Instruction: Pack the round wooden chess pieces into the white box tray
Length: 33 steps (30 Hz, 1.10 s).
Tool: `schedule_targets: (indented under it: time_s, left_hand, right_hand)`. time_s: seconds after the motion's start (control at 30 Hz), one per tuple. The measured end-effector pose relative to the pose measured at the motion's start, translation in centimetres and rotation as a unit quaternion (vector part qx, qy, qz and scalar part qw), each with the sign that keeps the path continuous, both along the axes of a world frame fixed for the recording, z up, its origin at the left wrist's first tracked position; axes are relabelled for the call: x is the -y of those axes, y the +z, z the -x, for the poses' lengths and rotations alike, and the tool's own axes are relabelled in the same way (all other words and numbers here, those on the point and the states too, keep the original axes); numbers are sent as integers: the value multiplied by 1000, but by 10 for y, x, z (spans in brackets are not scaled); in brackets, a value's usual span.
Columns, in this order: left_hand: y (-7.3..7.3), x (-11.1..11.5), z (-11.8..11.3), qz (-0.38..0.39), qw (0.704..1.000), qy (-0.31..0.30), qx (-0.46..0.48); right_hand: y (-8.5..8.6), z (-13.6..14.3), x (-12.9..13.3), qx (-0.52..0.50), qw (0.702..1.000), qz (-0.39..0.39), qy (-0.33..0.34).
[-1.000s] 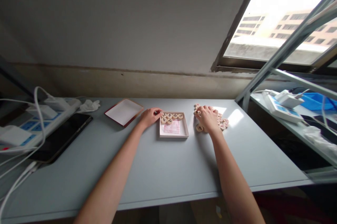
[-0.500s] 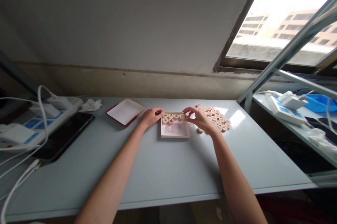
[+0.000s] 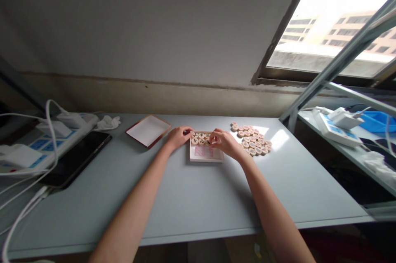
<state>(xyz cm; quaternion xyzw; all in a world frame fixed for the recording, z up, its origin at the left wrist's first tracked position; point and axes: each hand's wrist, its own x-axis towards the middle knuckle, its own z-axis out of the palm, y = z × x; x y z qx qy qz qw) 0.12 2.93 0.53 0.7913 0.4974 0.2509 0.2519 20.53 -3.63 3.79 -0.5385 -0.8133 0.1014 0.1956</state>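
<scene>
A shallow white box lies on the grey desk, with several round wooden pieces bearing dark characters in two rows along its far side. At the box's far left corner, my left hand is closed on the rim. My right hand reaches over the box's right side, its fingers pinched at a piece in the second row. Right of the box lies a loose group of round wooden pieces, partly behind my right hand.
A red-edged box lid lies upturned to the left. Farther left are a black phone, power strip, white cables and crumpled tissue. A metal frame rises at right.
My right hand has moved left and slightly nearer, from the far right corner of the box to the second row. Another piece now shows in that row. My left hand stays put.
</scene>
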Motion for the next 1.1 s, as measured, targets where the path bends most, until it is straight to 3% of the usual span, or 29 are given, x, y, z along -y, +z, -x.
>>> schedule_targets:
  time_s: [0.1,0.23,0.33,0.5,0.9,1.0,1.1]
  left_hand:
    - [0,0,0,1,1000,1,1]
    - [1,0,0,0,1000,1,1]
    - [1,1,0,-2,1000,2,1]
    - [1,2,-1,0,1000,8,4]
    - [1,1,0,0,1000,3,2]
    - [1,1,0,-5,1000,1,2]
    - [0,0,0,-10,1000,1,-1]
  right_hand:
    - [1,-13,-1,52,995,-61,-62]
    - [-10,-40,-3,157,950,-113,-245]
    - [-25,-56,-4,203,933,-101,-278]
    - [-32,-61,-7,197,938,-94,-270]
    - [-4,-47,0,118,966,-70,-219]
    - [3,-41,1,26,983,-64,-173]
    - [9,-35,2,-51,996,-2,-74]
